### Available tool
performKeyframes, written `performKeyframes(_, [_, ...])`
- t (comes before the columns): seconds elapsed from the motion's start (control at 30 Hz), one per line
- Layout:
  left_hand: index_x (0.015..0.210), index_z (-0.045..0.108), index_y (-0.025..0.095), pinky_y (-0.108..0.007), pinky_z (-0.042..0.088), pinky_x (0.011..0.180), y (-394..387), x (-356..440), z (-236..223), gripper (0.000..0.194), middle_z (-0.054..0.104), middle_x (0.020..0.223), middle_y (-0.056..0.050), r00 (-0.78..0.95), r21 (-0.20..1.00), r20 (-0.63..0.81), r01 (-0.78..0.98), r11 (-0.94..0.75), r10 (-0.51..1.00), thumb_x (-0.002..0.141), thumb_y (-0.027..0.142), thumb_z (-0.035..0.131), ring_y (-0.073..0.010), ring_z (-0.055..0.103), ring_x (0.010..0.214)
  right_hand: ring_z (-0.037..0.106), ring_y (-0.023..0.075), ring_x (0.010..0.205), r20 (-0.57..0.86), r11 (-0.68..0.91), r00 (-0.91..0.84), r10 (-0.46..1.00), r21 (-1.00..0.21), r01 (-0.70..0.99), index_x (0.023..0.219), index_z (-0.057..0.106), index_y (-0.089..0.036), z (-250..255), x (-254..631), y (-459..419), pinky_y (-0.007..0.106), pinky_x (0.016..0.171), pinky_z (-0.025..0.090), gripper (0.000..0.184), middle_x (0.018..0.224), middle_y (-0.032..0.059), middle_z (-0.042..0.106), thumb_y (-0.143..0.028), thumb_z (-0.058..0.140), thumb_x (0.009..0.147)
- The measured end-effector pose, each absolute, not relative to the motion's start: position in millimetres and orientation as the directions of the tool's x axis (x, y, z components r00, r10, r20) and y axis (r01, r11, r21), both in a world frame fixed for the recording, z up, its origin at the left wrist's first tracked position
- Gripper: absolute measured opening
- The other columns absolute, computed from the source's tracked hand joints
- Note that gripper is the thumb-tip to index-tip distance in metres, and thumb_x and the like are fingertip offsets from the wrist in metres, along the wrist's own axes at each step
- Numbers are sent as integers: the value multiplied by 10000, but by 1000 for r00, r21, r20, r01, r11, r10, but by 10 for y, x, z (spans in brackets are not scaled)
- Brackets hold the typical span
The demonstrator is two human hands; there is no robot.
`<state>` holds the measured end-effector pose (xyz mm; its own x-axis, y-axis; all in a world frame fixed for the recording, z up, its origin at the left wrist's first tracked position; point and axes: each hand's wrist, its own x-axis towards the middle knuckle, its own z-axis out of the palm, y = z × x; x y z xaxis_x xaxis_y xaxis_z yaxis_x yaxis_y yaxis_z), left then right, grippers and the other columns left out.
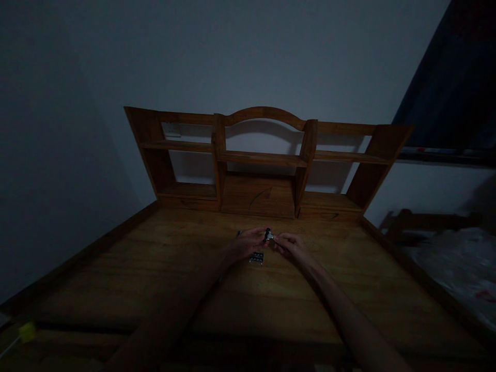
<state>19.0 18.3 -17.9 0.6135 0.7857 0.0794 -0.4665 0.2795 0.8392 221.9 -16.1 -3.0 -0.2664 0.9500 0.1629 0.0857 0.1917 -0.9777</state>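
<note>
Both my hands meet above the middle of the wooden desk. Between them is a small black and white-silver object [268, 235], too small and dim to name. My left hand [250, 242] pinches its dark side from the left. From the right, the fingers of my right hand [287, 243] close at its pale side. Just below my left hand lies a small dark item with rows of light marks and thin pale legs [256, 257]. Another small dark piece [239, 233] shows partly behind my left hand.
The wooden desk [186, 258] has raised side edges. At its back stands a wooden shelf unit [263, 159] with several compartments against a pale wall. A yellow item [27, 332] is at the lower left. Clear plastic wrapping [457, 263] lies beyond the right edge. The room is dim.
</note>
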Motion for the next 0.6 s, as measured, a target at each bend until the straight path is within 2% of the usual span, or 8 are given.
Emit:
performKeyframes(0.13, [1102,650,169,-262,435,800,158,187,-138,456,650,1052,-73,602,855,68,-446,264,796,671,197,797,-134,610,836,400,84,485,186,210,-234,954,-974,85,703,661,-150,-50,2208,-155,231,457,231,380,569,-12,537,-524,639,772])
performKeyframes(0.37, [1075,667,156,-261,436,791,111,189,-82,433,663,1007,-78,593,857,65,-445,260,803,664,180,800,-136,611,825,406,91,504,226,261,-257,940,-959,111,714,666,-144,-40,2219,-161,232,469,237,383,562,-11,520,-514,616,798])
performKeyframes(0.6, [1102,659,163,-272,439,806,136,162,-127,436,661,1042,-89,605,867,65,-428,255,794,685,187,786,-146,608,850,365,70,461,167,214,-299,939,-968,130,734,676,-137,-56,2238,-137,225,440,203,413,546,-17,507,-539,602,799])
